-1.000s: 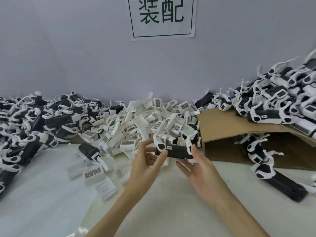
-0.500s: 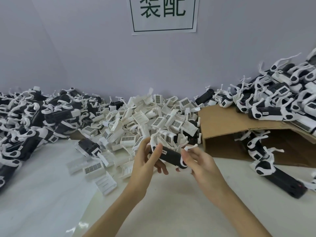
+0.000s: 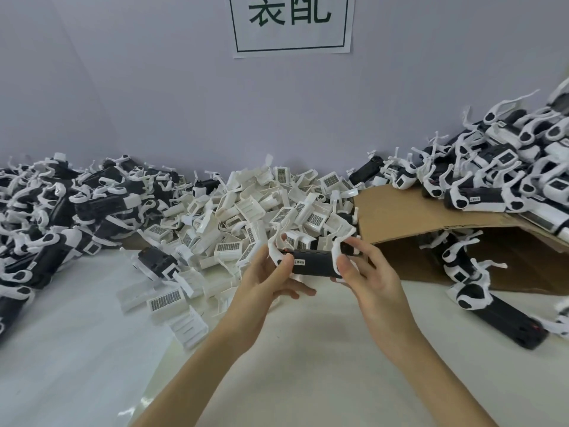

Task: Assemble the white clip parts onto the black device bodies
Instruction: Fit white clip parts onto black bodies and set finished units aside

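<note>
A black device body (image 3: 312, 262) with white straps at both ends lies level between my hands, just above the table. My left hand (image 3: 268, 277) grips its left end, thumb on top near the small white label. My right hand (image 3: 366, 272) grips its right end, thumb over the white strap there. Right behind the device rises a heap of loose white clip parts (image 3: 261, 211) with barcode stickers.
Piles of black-and-white devices lie at the left (image 3: 61, 211) and on the cardboard box (image 3: 409, 217) at the right. One black device (image 3: 505, 322) rests on the table to the right, another (image 3: 157, 263) at the front of the clip heap. White tabletop (image 3: 308, 349) spreads below my hands.
The device has turned from tilted to level between my hands. My right hand has shifted its hold to the device's right end; the camera has dipped slightly.
</note>
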Demonstrator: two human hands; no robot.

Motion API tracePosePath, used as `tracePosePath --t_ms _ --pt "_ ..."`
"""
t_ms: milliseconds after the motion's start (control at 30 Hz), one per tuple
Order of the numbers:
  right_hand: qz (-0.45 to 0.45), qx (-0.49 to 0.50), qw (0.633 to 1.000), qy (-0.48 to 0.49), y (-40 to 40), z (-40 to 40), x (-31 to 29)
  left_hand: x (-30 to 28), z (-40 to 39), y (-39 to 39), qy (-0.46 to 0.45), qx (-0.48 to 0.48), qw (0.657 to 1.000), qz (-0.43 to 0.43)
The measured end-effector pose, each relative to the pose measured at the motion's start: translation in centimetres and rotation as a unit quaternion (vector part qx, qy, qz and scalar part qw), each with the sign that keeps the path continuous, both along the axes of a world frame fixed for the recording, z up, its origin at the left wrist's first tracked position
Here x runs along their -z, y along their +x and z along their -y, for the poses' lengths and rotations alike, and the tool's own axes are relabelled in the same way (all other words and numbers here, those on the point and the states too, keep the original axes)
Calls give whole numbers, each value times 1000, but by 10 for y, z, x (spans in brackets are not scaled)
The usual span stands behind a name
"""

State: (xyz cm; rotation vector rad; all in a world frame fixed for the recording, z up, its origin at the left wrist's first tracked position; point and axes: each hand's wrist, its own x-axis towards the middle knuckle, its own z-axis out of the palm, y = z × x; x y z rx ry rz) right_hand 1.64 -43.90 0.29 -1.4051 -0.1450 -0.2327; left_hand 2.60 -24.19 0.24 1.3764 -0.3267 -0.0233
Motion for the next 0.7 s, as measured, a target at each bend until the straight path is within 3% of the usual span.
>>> tracePosePath --t_ms 100,200,267,333,400,467,533,700 --pt "36 53 998 2 -2 -4 0 5 0 0 149 -88 981 93" --pt "100 78 992 -24 -6 -4 -1 5 -3 -2 302 -187 892 280" --pt "133 84 985 -64 -10 -7 -1 2 -3 -4 334 -152 861 353" --pt "145 74 982 -100 -12 -9 0 0 1 -10 305 -73 886 342" --pt "135 56 980 -137 -14 -11 3 -3 4 -16 211 12 946 244" --pt "122 45 977 -169 -14 -12 5 -5 8 -20 128 43 980 144" --pt "115 40 976 -178 -14 -13 6 -7 11 -20 121 5 984 134" --pt "95 -20 986 -139 -14 -17 8 -3 8 -12 179 -34 960 214"
